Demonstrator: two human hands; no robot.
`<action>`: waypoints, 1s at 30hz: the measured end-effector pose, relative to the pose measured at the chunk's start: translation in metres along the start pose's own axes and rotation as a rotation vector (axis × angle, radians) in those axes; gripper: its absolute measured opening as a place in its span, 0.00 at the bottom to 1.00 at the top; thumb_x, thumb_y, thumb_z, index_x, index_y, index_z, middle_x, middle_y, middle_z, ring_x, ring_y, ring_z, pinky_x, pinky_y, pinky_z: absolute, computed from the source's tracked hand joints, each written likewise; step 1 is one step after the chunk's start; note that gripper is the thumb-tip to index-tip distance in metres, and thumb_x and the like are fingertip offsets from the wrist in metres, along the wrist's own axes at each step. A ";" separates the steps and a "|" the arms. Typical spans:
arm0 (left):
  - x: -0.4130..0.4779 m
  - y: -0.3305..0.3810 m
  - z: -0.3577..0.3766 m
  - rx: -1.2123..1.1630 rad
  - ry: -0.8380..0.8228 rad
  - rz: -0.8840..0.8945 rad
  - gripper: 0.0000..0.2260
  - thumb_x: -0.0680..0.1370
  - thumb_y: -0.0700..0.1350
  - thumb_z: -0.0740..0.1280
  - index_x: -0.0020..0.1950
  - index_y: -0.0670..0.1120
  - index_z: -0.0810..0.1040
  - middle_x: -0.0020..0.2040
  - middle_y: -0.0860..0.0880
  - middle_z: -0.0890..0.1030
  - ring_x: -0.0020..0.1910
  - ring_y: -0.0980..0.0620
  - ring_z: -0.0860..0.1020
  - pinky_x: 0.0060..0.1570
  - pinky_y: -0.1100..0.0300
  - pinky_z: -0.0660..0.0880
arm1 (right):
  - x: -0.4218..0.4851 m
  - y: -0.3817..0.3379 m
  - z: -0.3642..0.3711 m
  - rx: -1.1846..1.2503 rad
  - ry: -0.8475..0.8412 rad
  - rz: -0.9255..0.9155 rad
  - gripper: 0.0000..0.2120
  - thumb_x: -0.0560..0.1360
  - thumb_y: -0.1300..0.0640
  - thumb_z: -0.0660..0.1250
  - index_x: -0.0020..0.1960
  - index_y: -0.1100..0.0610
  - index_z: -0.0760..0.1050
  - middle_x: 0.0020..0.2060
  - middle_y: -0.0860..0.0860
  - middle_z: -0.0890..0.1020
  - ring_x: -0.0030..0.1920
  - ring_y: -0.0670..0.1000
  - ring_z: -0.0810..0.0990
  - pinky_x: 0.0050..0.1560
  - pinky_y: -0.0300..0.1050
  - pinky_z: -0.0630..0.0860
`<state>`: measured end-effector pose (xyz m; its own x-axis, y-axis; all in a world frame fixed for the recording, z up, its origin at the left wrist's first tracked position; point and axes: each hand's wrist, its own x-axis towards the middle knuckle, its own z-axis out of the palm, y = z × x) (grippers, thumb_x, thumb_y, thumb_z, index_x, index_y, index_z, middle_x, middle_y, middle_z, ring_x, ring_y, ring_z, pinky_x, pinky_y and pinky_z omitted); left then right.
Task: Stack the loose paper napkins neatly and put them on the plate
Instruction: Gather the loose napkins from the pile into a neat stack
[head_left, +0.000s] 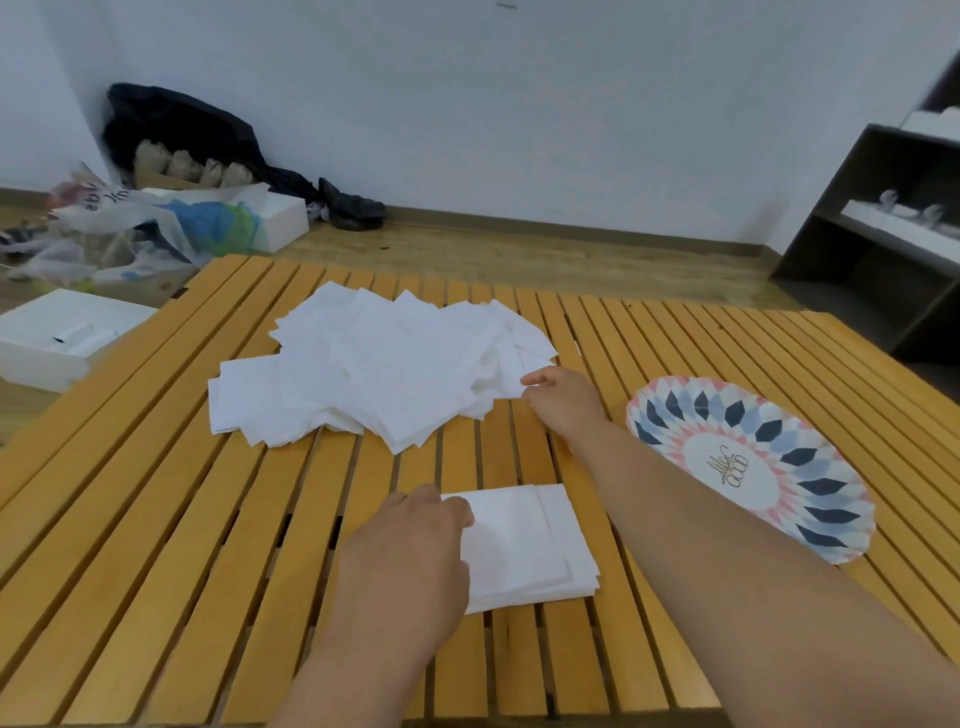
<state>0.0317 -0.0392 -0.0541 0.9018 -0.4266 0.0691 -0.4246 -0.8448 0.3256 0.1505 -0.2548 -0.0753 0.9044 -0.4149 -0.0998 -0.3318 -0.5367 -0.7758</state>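
A loose heap of white paper napkins (384, 364) is spread over the middle of the slatted wooden table (156, 519). A small neat stack of napkins (530, 545) lies near the front edge. My left hand (410, 545) rests on the left side of that stack, fingers lying on it. My right hand (561, 400) reaches to the heap's right edge and pinches a napkin corner there. A paper plate (748, 467) with a blue, pink and white pattern sits to the right with nothing on it.
Beyond the table's far left lie plastic bags (130, 223), white boxes (62, 338) and a dark bag (176, 130) on the floor. A dark shelf unit (878, 234) stands at the right against the wall.
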 end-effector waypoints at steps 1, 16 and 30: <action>0.000 -0.001 0.000 -0.006 0.003 0.002 0.19 0.79 0.47 0.61 0.69 0.59 0.67 0.63 0.59 0.70 0.62 0.59 0.69 0.47 0.66 0.69 | 0.005 0.000 0.002 -0.008 -0.011 0.014 0.11 0.71 0.56 0.62 0.48 0.43 0.77 0.53 0.47 0.79 0.59 0.56 0.72 0.62 0.55 0.72; -0.001 0.003 -0.001 0.027 0.004 -0.027 0.17 0.78 0.44 0.63 0.66 0.55 0.71 0.59 0.55 0.73 0.59 0.55 0.71 0.44 0.62 0.71 | 0.019 0.001 -0.006 -0.150 -0.107 -0.029 0.21 0.70 0.58 0.64 0.61 0.42 0.76 0.69 0.51 0.69 0.70 0.53 0.65 0.67 0.51 0.69; 0.002 0.000 0.001 0.018 -0.006 -0.034 0.17 0.77 0.42 0.63 0.65 0.53 0.72 0.60 0.54 0.73 0.59 0.54 0.71 0.42 0.62 0.69 | 0.013 -0.018 -0.010 0.010 -0.031 -0.082 0.21 0.74 0.68 0.63 0.67 0.62 0.72 0.69 0.56 0.72 0.70 0.54 0.67 0.65 0.41 0.64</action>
<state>0.0331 -0.0399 -0.0547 0.9152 -0.3996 0.0529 -0.3954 -0.8644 0.3105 0.1656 -0.2577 -0.0566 0.9363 -0.3469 -0.0544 -0.2534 -0.5605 -0.7885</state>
